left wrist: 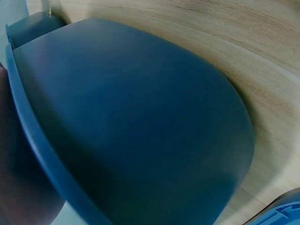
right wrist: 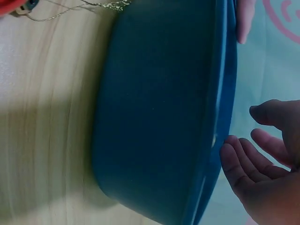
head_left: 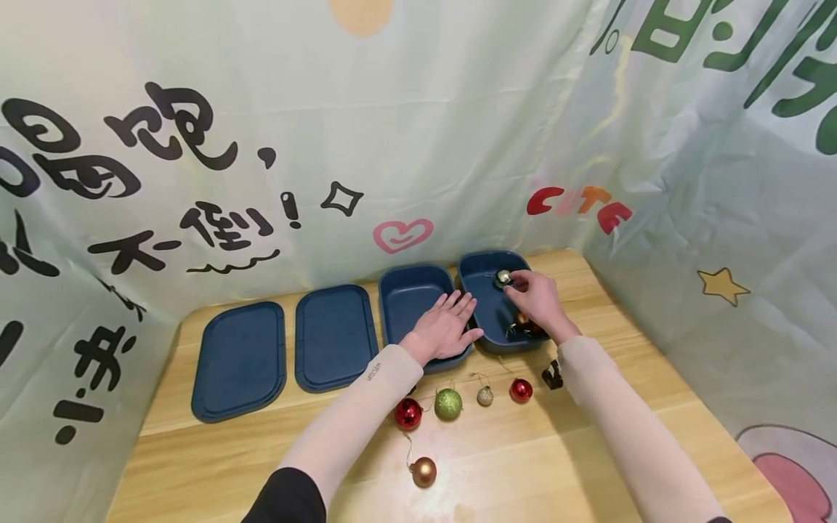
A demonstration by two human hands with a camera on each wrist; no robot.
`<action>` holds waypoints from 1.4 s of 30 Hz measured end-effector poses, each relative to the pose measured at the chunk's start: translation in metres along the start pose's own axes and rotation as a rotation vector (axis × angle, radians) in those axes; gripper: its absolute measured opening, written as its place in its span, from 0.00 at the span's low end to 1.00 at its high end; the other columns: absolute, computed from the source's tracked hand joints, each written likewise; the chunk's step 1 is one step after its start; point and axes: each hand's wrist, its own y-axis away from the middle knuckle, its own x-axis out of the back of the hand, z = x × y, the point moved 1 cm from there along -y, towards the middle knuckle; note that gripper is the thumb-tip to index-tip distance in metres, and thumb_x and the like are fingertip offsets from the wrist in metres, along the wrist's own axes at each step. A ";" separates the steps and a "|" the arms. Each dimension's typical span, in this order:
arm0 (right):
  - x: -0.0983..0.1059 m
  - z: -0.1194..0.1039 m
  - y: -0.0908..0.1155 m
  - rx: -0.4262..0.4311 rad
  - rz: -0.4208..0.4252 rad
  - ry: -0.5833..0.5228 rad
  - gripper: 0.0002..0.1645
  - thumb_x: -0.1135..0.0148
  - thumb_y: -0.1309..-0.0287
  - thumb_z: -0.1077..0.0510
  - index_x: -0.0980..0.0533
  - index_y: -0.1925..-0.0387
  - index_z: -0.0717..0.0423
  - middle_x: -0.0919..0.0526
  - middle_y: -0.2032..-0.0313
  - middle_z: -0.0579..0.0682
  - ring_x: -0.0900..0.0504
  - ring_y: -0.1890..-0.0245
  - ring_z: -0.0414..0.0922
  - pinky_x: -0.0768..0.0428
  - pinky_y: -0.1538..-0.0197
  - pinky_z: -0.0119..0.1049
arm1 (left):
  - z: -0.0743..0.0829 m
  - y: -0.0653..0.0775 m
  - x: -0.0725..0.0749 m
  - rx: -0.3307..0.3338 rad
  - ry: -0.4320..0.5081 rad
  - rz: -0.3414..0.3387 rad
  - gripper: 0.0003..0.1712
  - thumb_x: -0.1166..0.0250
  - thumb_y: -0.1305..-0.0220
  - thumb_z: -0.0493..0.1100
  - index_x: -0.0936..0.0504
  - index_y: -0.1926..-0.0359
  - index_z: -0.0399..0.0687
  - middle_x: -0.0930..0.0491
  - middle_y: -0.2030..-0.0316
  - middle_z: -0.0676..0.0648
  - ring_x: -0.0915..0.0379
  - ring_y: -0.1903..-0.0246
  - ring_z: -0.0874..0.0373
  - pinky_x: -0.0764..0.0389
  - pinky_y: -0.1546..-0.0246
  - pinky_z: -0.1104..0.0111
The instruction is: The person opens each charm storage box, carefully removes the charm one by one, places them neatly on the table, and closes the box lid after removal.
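My right hand (head_left: 538, 298) hovers over the rightmost blue bin (head_left: 487, 330), its thumb and fingers parted in the right wrist view with nothing seen between them. Just beyond the fingertips, a shiny gold bauble (head_left: 503, 277) is seen within the bin; whether a finger touches it is unclear. A copper bauble (head_left: 521, 319) and some dark small things lie partly hidden under the hand. Over the front right of the neighbouring blue bin (head_left: 413, 280), my left hand (head_left: 445, 327) is spread with straight fingers, nothing in it.
In front of the bins lie two red baubles (head_left: 408, 413), a green glitter bauble (head_left: 448, 404), a small pale gold one (head_left: 484, 396) and a copper-coloured one (head_left: 423, 472). A dark object (head_left: 552, 375) is by the right sleeve. Two blue lids (head_left: 335, 338) lie left; fabric walls surround the table.
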 end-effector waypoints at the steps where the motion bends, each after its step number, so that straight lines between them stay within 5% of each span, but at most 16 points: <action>1: -0.001 0.001 -0.001 -0.007 0.001 0.002 0.24 0.35 0.30 0.58 0.20 0.39 0.70 0.14 0.49 0.70 0.14 0.50 0.64 0.16 0.45 0.59 | 0.000 0.000 0.000 -0.001 -0.003 -0.001 0.43 0.66 0.16 0.67 0.51 0.14 0.48 0.53 0.15 0.46 0.63 0.14 0.50 0.58 0.15 0.57; 16: -0.009 0.014 -0.022 -0.023 0.058 0.011 0.24 0.33 0.34 0.61 0.21 0.41 0.73 0.16 0.48 0.73 0.14 0.50 0.66 0.19 0.42 0.60 | -0.001 0.000 0.000 0.009 -0.018 -0.006 0.43 0.67 0.16 0.68 0.52 0.14 0.49 0.53 0.15 0.47 0.63 0.14 0.50 0.58 0.15 0.57; 27: -0.009 0.018 -0.033 -0.041 0.025 0.057 0.28 0.36 0.32 0.60 0.23 0.37 0.73 0.17 0.44 0.73 0.17 0.46 0.66 0.23 0.37 0.61 | -0.001 0.000 0.000 0.015 -0.008 -0.004 0.42 0.67 0.16 0.67 0.53 0.14 0.50 0.55 0.14 0.49 0.64 0.14 0.50 0.60 0.15 0.56; 34: -0.018 0.018 -0.042 -0.046 -0.036 0.069 0.32 0.37 0.31 0.60 0.28 0.30 0.71 0.25 0.33 0.73 0.28 0.31 0.69 0.30 0.27 0.62 | -0.001 0.000 -0.002 0.018 -0.004 -0.002 0.42 0.67 0.16 0.67 0.53 0.14 0.50 0.55 0.14 0.48 0.64 0.14 0.50 0.60 0.15 0.56; 42: -0.024 0.021 -0.051 -0.052 -0.052 0.054 0.32 0.36 0.32 0.60 0.28 0.31 0.70 0.25 0.33 0.73 0.27 0.31 0.69 0.29 0.28 0.62 | 0.001 0.001 0.000 0.027 -0.009 -0.009 0.42 0.67 0.16 0.67 0.54 0.14 0.50 0.56 0.14 0.48 0.64 0.14 0.50 0.61 0.15 0.56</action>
